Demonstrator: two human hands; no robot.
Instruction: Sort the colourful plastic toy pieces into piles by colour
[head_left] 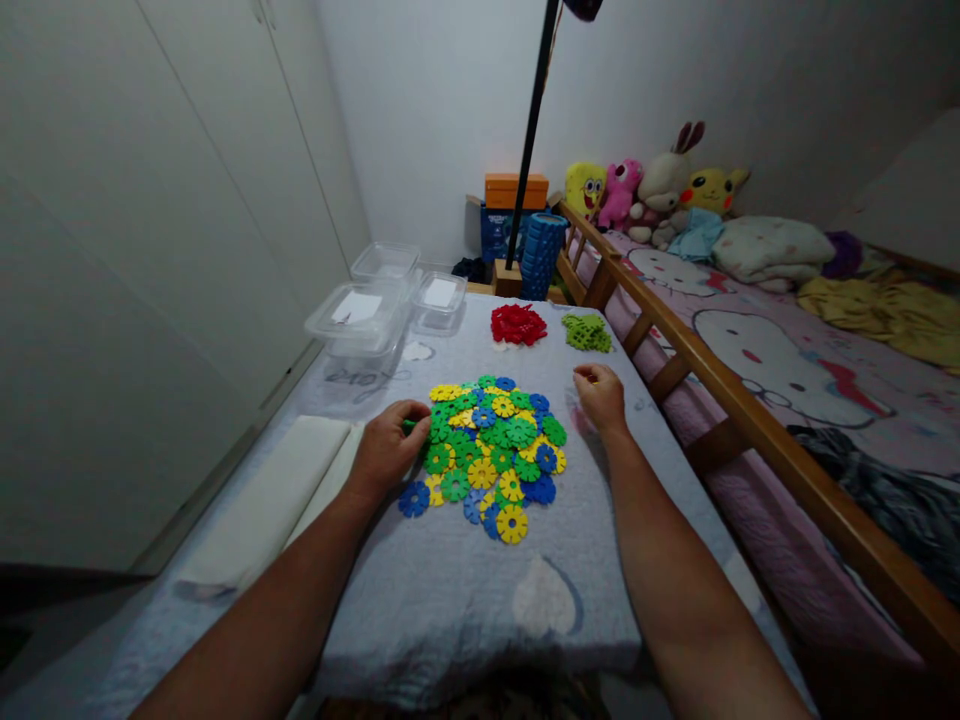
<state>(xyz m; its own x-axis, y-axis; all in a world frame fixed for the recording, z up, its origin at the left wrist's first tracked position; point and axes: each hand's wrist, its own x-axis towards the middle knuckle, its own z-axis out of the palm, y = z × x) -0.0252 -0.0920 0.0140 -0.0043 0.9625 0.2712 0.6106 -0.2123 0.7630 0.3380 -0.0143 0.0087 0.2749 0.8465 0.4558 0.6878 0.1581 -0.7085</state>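
notched plastic discs [499, 433] lie heaped between our hands; our left hand [390, 445] pinches a green disc [409, 427] beside them, our right hand [604, 398] a yellow piece [593, 379]. we seem to be picking discs out, which calls for light, separating fingertips next.

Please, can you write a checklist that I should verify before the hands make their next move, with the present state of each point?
1. Left hand has a piece: ok, a green disc shows in its pinch.
2. Right hand has a piece: cannot tell; a small yellow spot shows at its fingers, too small to identify.
3. Disc pile is of one colour: not ok, blue, yellow and green are mixed.
4. Red pile and light-green pile are apart from the discs: ok, both lie beyond them.
5. Clear containers are all uncovered: cannot tell, the transparent plastic makes lids hard to judge.
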